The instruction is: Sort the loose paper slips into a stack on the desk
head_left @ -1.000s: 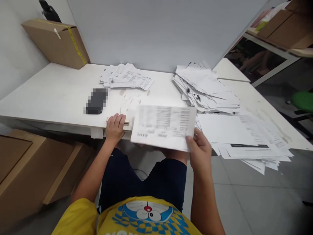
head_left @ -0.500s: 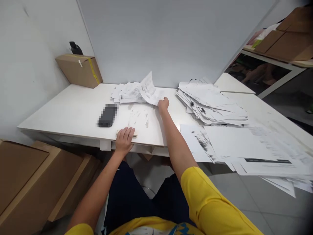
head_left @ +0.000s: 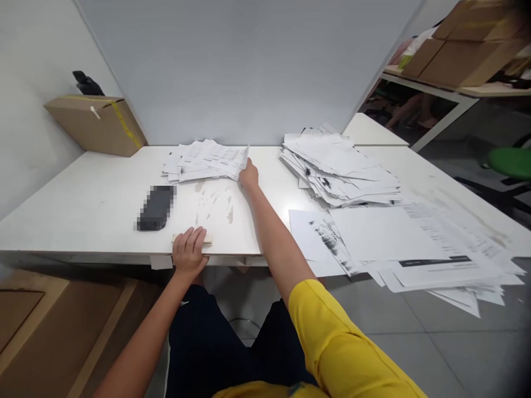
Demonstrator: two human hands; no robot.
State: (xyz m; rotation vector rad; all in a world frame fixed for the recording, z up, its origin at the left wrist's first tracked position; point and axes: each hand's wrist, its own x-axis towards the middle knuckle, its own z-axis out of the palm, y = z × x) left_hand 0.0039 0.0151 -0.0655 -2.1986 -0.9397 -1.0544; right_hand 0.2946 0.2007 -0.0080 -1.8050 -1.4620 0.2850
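Observation:
My right hand (head_left: 249, 176) reaches across the table to the right edge of a low stack of printed papers (head_left: 201, 163). Its fingers are closed at the edge of the top sheet, whose right end curls up beside them; the fingertips are partly hidden. Near the front edge of the table, my left hand (head_left: 189, 251) is closed over a small, flat, pale wooden piece (head_left: 208, 240), most of which the fingers cover. A dark, blurred-out phone-like object (head_left: 156, 208) lies to the left, between that hand and the stack.
A taller, untidy paper pile (head_left: 340, 166) stands right of my arm. Loose sheets (head_left: 385, 235) spread in front of it and overhang the table edge. Grey marks stain the white table (head_left: 103, 204). A taped cardboard box (head_left: 97, 124) leans at the back left; other boxes (head_left: 78, 326) stand below.
My right hand has brought the raised sheet down and leftward onto the low stack. The left hand stays on the wooden piece. The view has shifted a little to the right.

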